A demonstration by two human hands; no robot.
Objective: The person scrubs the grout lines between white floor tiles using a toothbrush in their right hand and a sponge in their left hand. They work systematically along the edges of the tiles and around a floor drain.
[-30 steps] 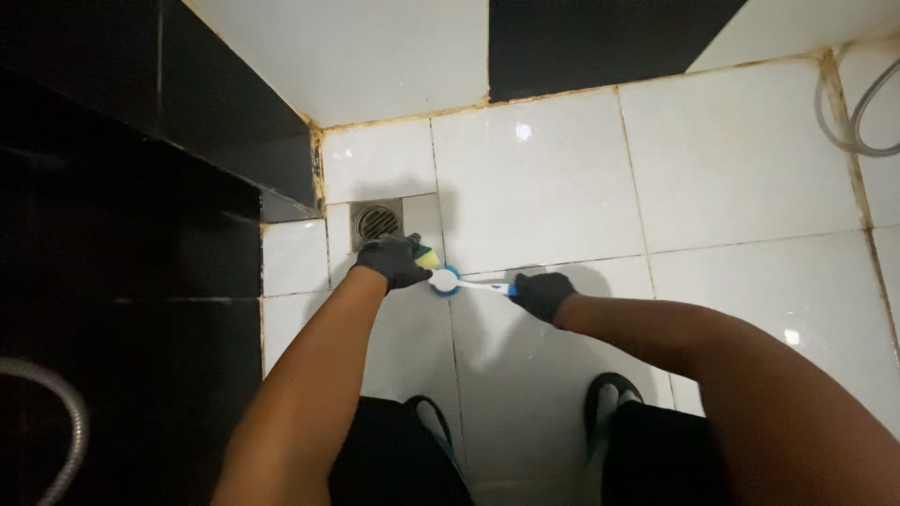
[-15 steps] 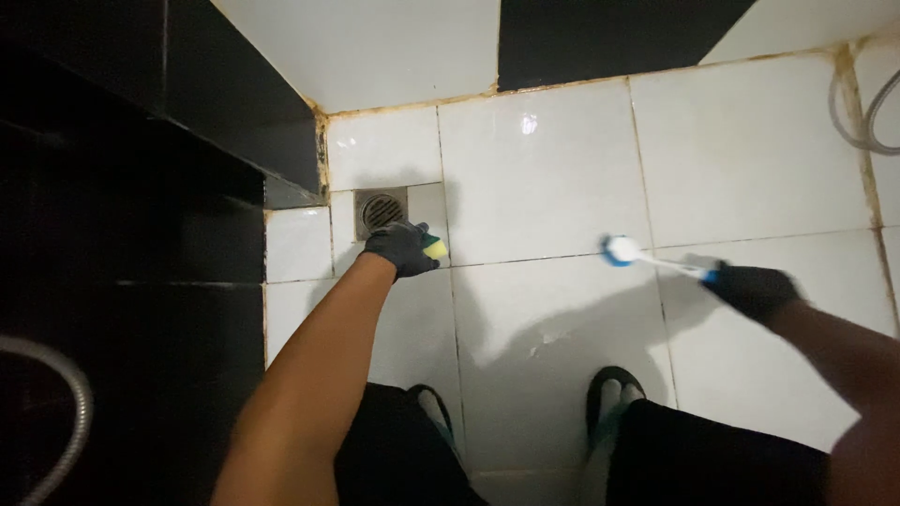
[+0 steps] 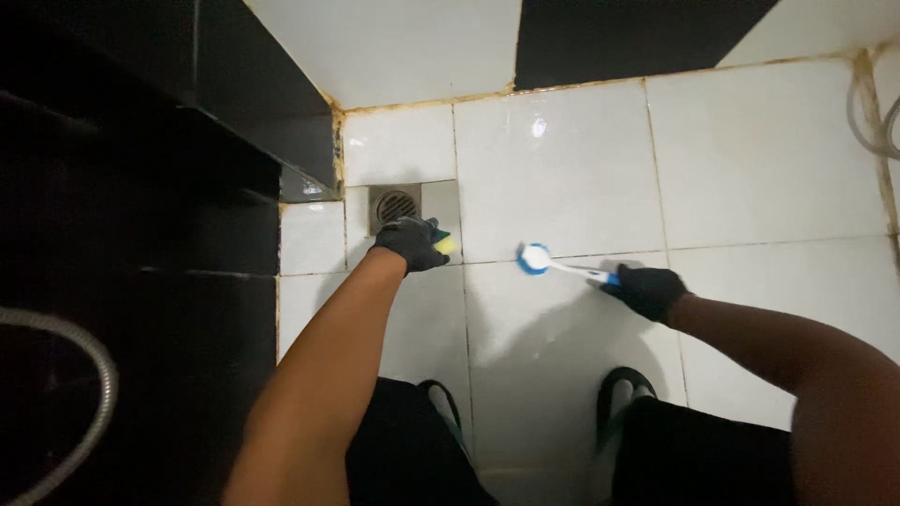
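Because both hands are gloved in black, single fingers are hard to make out, yet the left hand is seen closed on a yellow sponge, most of which is hidden under the glove, and the right hand is wrapped round the handle of a small brush, whose handle end is lost inside the fist. The sponge is pressed to the white floor tiles just beside the square metal drain. The brush's blue-and-white head is laid on a grout line, well apart from the sponge. A hose is cut off at the left edge, and two sandals are partly hidden by dark shorts. Compared with half a second ago, the brush has been drawn back leftward toward the sponge, while the left hand has stayed beside the drain.
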